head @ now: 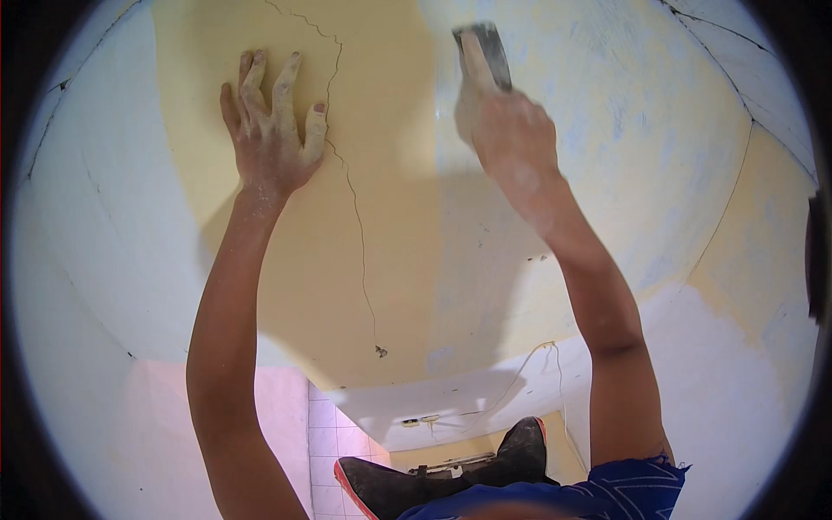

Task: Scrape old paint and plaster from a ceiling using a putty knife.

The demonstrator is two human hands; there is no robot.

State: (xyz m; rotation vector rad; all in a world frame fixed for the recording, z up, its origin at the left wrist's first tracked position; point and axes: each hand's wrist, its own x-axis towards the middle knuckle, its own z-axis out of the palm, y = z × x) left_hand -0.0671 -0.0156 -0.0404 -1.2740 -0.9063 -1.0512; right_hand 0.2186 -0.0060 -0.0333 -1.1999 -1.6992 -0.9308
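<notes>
Spread against a cream-painted wall (390, 214), my left hand (273, 130) has its fingers apart and holds nothing. White dust coats the fingers. A thin jagged crack (356, 208) runs down the wall past the thumb, ending near a small hole (381, 351). My right hand (513, 130) grips a flat hand tool (495, 52) with a dark blade or pad, which looks like a scraper or putty knife. Motion blurs this hand and part of the tool. The tool is up against or close to a paler, patchy area (585, 97) of the wall; contact cannot be told.
Below are my dark shoes (403, 484) with red soles, high above a tiled floor (328, 429). A loose cable (520, 370) and sockets (419, 422) sit on the lower wall. Cracks (721, 71) mark the upper right corner. A dark object (814, 257) shows at the right rim.
</notes>
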